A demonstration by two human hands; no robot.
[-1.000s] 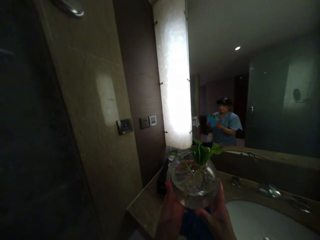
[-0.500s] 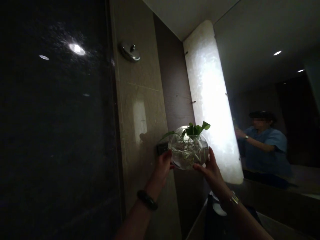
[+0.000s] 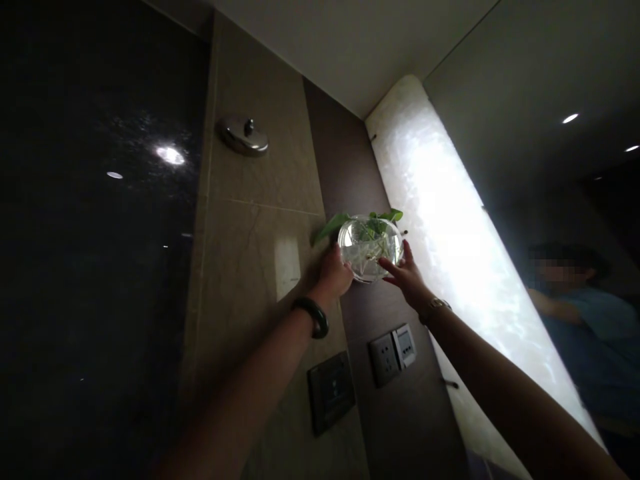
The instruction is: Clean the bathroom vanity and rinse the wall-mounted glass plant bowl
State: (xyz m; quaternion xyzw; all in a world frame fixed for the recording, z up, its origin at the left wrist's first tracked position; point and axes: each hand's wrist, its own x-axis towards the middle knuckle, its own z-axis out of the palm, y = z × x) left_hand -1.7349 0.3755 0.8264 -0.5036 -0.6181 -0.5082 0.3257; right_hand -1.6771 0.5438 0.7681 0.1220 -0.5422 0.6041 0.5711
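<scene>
Bowl: round glass bowl (image 3: 371, 248) held high in front of the wall, near the lit panel, both arms stretched up to it.
Contents: clear water, pale roots and a green plant (image 3: 367, 225) whose leaves poke out over the rim; the bowl looks close to upright, which would keep the water in.
Left hand: the left hand (image 3: 334, 273) cups the bowl's left underside, fingers wrapped against the glass, taking the weight from below; a dark bangle (image 3: 313, 316) sits on that wrist.
Right hand: the right hand (image 3: 406, 274) presses its spread fingers to the bowl's right side, steadying more than clamping; a metal wristwatch (image 3: 434, 306) shows at the wrist.
Why two hands: smooth round glass gives no handle, so support from both sides seems the safest hold, in my judgement.
Wall: tan stone tiles to the left, a darker brown strip behind the bowl, with a dome-shaped metal fitting (image 3: 244, 135) up high.
Switches: dark plate (image 3: 331, 391) and two sockets (image 3: 393, 349) lower down, well below the bowl.
Light: glowing stone panel (image 3: 450, 253) just to the right, shining through the glass.
Mirror: far right, dim reflection of a person in a blue top (image 3: 597, 333).
</scene>
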